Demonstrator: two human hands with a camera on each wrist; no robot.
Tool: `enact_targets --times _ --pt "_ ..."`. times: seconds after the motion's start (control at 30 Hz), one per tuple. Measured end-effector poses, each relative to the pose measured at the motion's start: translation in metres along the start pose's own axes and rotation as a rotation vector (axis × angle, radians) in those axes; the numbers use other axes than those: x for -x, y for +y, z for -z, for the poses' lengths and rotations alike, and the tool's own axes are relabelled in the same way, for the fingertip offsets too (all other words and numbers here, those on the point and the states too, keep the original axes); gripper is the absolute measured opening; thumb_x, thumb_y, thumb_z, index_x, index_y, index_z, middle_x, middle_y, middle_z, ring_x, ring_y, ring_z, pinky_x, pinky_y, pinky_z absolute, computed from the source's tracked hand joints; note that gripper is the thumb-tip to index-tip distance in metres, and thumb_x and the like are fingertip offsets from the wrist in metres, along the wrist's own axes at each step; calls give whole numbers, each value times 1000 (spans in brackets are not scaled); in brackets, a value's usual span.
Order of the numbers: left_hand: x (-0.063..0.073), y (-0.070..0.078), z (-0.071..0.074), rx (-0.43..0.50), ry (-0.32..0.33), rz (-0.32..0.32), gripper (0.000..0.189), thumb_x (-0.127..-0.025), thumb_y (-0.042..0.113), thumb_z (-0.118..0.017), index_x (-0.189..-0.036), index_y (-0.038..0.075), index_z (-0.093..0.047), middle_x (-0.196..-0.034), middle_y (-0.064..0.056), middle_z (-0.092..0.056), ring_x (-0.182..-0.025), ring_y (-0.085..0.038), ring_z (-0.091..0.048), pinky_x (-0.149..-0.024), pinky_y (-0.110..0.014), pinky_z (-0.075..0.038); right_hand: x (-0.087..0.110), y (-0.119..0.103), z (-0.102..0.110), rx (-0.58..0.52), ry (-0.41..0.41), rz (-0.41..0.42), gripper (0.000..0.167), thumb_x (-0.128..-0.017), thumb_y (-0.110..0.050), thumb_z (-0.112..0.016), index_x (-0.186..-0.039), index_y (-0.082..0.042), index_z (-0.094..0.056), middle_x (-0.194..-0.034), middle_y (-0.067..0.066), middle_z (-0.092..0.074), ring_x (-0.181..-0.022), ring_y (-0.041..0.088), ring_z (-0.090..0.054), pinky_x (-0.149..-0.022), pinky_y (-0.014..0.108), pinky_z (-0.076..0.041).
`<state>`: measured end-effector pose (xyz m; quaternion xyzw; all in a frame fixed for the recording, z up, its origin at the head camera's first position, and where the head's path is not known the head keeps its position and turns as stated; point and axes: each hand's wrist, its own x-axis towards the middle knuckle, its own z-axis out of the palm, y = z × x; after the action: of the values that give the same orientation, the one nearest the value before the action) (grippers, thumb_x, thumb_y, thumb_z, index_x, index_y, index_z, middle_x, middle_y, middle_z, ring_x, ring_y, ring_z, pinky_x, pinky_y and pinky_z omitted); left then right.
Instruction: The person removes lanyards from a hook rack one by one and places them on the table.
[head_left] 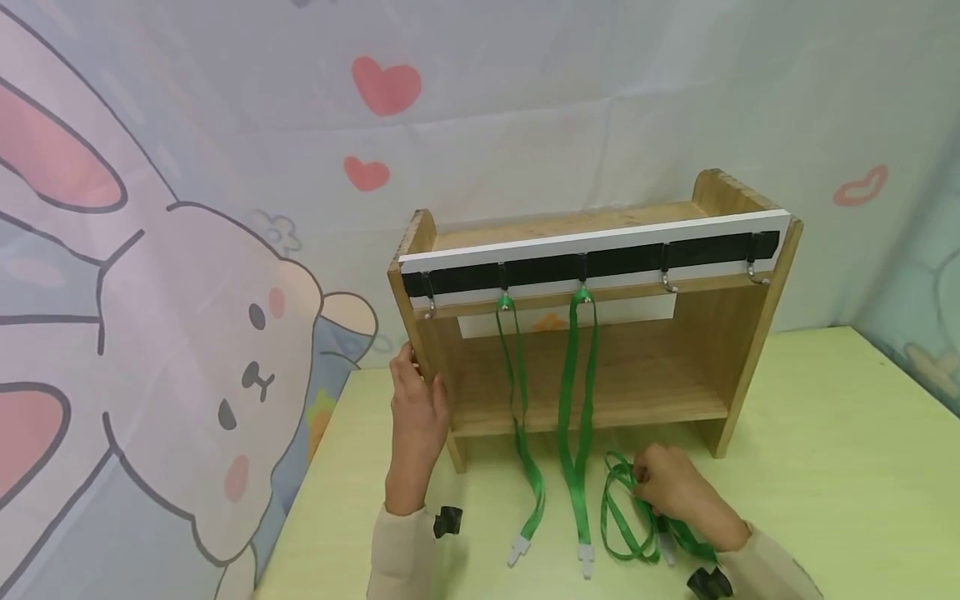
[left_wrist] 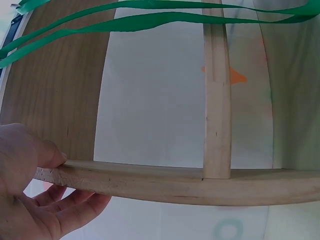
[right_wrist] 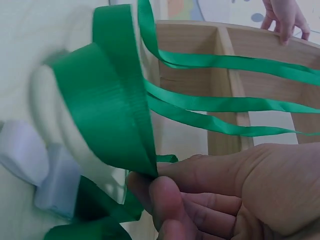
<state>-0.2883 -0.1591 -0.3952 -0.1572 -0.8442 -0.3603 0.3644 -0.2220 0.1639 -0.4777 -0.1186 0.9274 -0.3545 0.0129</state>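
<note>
A small wooden shelf (head_left: 592, 367) stands on the table, with a row of metal hooks along its top front. My left hand (head_left: 417, 400) grips the shelf's left side panel (left_wrist: 140, 182), thumb on the inner face and fingers on the outer. Two green lanyards hang from hooks: one lanyard (head_left: 521, 392) left of centre, the other lanyard (head_left: 567, 392) at the middle. At the shelf's lower right front, my right hand (head_left: 671, 487) pinches a third green lanyard (right_wrist: 107, 100) between thumb and fingertips. Its loops lie on the table beside a pale plastic clip (right_wrist: 57, 182).
The light green table (head_left: 840, 467) extends to both sides of the shelf. Behind it hangs a cloth backdrop (head_left: 525, 150) printed with a rabbit and hearts. A black strip (head_left: 630, 261) on a white board carries the hooks; a bare hook (head_left: 667, 279) sits right of the middle lanyard.
</note>
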Motion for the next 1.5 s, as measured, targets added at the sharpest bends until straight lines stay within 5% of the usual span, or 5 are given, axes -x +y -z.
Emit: enact_targets --times 0.27,0.9,1.07,1.33,1.5 --pt "0 1 -1 -8 11 -5 56 -95 -10 -58 -141 -4 -25 -119 -32 -44 -100 -52 -62 -75 -58 -57 0 1 -2 69 9 -26 28 -82 7 -68 -61 -9 -59 -51 -2 -53 -39 7 -50 -42 23 -42" --pt "3 -3 -1 -15 1 -25 54 -99 -5 -55 -143 -4 -24 -119 -31 -43 -96 -50 -62 -72 -58 -56 3 -3 17 143 -21 -72 12 -92 -13 -72 -82 -6 -75 -72 0 -65 -55 13 -51 -51 31 -44" --pt "1 -3 -2 -17 7 -30 54 -99 -6 -55 -142 -4 -24 -120 -32 -43 -95 -51 -62 -72 -58 -56 4 -4 19 113 -18 -59 13 -94 -16 -70 -89 -4 -75 -62 -3 -59 -48 10 -44 -47 28 -38" --pt "1 -2 -1 -16 16 -22 55 -98 -7 -56 -142 -4 -25 -120 -32 -42 -96 -51 -61 -72 -57 -57 7 -18 35 56 -8 -2 19 -96 -17 -68 -100 0 -74 -72 0 -67 -53 10 -54 -51 29 -45" --pt "2 -2 -2 -13 11 -18 54 -98 -7 -56 -142 -4 -25 -120 -31 -43 -96 -50 -62 -72 -56 -57 10 -25 50 83 90 67 16 -96 -18 -69 -98 -2 -73 -78 -3 -67 -64 9 -59 -57 30 -49"
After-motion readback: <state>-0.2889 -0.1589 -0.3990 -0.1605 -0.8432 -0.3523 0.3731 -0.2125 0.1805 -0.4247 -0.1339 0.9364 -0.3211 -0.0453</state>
